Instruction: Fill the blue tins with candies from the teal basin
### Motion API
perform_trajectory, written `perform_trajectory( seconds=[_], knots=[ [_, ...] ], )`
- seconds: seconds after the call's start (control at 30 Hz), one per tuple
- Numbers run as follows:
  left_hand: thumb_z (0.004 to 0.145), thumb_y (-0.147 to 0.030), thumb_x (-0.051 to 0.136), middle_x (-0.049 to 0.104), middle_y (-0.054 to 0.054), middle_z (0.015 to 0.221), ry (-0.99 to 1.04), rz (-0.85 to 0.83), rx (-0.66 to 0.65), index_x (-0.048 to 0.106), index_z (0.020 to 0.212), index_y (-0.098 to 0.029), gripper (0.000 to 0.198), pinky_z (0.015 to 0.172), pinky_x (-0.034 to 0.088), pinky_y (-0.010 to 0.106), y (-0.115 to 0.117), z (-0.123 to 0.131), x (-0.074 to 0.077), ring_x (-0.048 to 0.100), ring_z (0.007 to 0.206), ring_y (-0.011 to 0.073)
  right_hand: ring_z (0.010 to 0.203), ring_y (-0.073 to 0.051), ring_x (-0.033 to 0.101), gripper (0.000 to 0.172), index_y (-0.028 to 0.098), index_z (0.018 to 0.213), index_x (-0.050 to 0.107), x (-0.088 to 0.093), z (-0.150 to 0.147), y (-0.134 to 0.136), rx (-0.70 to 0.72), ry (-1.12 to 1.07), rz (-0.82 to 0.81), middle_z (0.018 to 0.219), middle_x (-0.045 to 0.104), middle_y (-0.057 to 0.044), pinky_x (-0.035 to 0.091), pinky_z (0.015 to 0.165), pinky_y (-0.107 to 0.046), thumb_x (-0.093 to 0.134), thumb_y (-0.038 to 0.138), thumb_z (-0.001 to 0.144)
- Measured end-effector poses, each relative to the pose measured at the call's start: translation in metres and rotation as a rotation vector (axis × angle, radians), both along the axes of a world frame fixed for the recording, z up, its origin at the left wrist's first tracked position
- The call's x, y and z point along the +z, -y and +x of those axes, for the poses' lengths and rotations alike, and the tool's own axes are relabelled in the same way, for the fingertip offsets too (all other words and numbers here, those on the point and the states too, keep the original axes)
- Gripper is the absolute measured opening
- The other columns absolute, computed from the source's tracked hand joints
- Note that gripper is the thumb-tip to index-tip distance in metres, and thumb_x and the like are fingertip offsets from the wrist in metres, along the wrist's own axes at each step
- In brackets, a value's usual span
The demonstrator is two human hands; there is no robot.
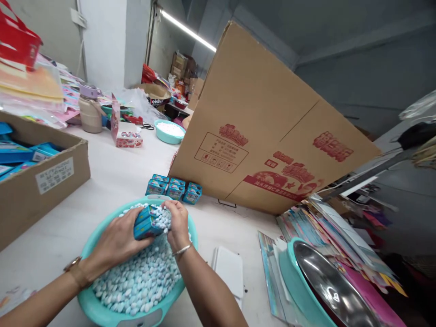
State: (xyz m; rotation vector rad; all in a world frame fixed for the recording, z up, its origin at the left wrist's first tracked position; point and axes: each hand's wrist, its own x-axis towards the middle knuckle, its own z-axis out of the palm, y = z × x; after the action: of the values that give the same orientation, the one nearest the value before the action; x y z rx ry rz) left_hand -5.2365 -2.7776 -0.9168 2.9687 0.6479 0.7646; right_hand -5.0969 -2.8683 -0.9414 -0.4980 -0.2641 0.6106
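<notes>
My left hand (117, 238) is wrapped round a few small blue cartons (144, 223) held side by side, tilted above a turquoise basin (89, 297). Small rounded pale blue and white candy-like pieces (136, 281) fill the basin. More of these pieces are heaped at the cartons' right end. There my right hand (179, 225) is closed with curled fingers, against the heap; its palm side is partly hidden. Just beyond the basin's far rim stand several blue cartons (175, 188) in short rows.
A large cardboard box (265, 113) leans behind the basin. At left sits an open carton (64, 170) with blue packets. A white scale-like device (229, 270) lies right of the basin, near a steel bowl (330, 281) in another turquoise basin. A bottle (90, 111) stands further back.
</notes>
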Motion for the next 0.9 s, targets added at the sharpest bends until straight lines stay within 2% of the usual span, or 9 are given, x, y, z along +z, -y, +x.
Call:
perform_trajectory(
  seconds=[0.2,0.3,0.47,0.63,0.8,0.9],
  knots=[
    [0.073,-0.059,0.071,0.061,0.020,0.143,-0.021,-0.001,-0.013,0.053,0.141,-0.011,0.085,0.112,0.040,0.054,0.004,0.005,0.002,0.057,0.129,0.0416,0.078,-0.017,0.059,0.025,0.013,0.067,0.072,0.005,0.001,0.005,-0.048,0.060,0.011,0.075,0.068,-0.004,0.048,0.082,-0.027,0.075,0.038,0.066],
    [0.072,-0.059,0.070,0.060,0.020,0.143,-0.011,-0.012,-0.032,0.053,0.141,-0.009,0.086,0.113,0.039,0.054,0.004,0.006,0.006,0.057,0.131,0.0418,0.075,-0.017,0.057,0.021,0.014,0.065,0.071,0.005,0.004,0.002,-0.044,0.043,0.006,0.073,0.068,-0.005,0.046,0.077,-0.028,0.074,0.034,0.061],
    [0.075,-0.059,0.074,0.063,0.017,0.140,0.024,-0.014,-0.068,0.052,0.141,-0.013,0.083,0.109,0.042,0.053,-0.007,0.004,0.008,0.060,0.126,0.0381,0.078,-0.017,0.058,0.021,0.013,0.066,0.073,0.005,0.003,0.003,0.002,0.048,-0.005,0.075,0.069,-0.005,0.046,0.080,-0.027,0.072,0.033,0.058],
    [0.075,-0.048,0.080,0.066,0.013,0.132,0.081,0.176,-0.183,0.054,0.137,-0.018,0.074,0.103,0.047,0.052,-0.024,-0.003,0.005,0.061,0.122,0.0361,0.080,-0.017,0.061,0.021,0.014,0.067,0.074,0.009,-0.001,-0.001,0.006,0.075,0.008,0.076,0.070,-0.004,0.048,0.084,-0.027,0.071,0.033,0.059],
    [0.076,-0.040,0.079,0.064,0.010,0.132,0.049,0.202,-0.234,0.050,0.136,-0.021,0.069,0.101,0.051,0.047,-0.027,-0.011,0.007,0.063,0.120,0.0314,0.082,-0.018,0.062,0.020,0.016,0.067,0.075,0.014,-0.003,-0.002,0.039,0.162,-0.006,0.077,0.071,-0.004,0.049,0.086,-0.028,0.067,0.035,0.065],
    [0.080,-0.038,0.077,0.059,0.009,0.142,0.020,0.229,-0.274,0.042,0.151,-0.025,0.080,0.108,0.050,0.042,-0.022,-0.012,0.012,0.059,0.129,0.0285,0.080,-0.018,0.063,0.019,0.017,0.066,0.076,0.019,-0.008,0.000,0.056,0.183,-0.005,0.076,0.071,-0.004,0.051,0.084,-0.028,0.063,0.030,0.070]
  ],
)
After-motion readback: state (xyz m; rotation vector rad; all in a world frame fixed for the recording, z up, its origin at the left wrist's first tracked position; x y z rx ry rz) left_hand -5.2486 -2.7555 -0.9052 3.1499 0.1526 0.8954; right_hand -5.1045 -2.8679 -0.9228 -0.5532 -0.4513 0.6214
